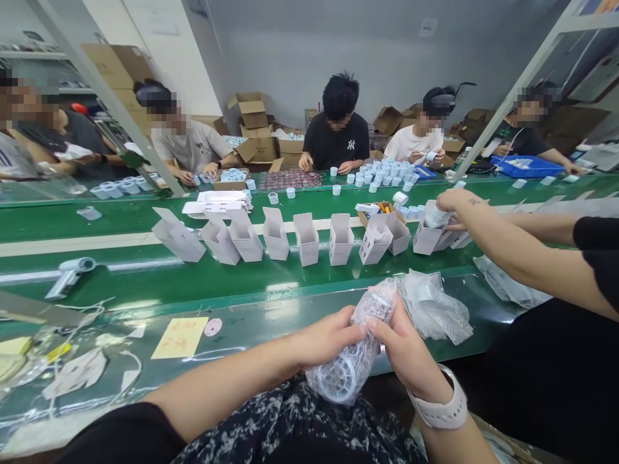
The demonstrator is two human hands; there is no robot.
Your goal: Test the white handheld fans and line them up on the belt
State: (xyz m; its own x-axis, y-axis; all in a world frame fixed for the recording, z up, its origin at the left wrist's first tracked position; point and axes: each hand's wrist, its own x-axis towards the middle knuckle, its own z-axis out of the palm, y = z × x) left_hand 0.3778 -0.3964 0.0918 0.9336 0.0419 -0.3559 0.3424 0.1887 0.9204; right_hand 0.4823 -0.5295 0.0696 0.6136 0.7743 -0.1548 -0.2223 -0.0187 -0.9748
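Note:
My left hand (325,336) and my right hand (404,348) are both closed on a clear bubble-wrap bag (355,351) with a white round part inside it, held over my lap at the near edge of the green bench (271,309). A white watch band sits on my right wrist. Just right of my hands lies a heap of loose bubble-wrap bags (435,306). Beyond them a row of open white cartons (290,240) stands on the green conveyor belt (120,225).
A co-worker's arms (507,238) reach from the right and put a wrapped part into a carton (428,235). Several people sit across the belt among small white cups (382,174) and brown boxes. A white handheld tool (70,274), a yellow note (180,337) and wires lie at left.

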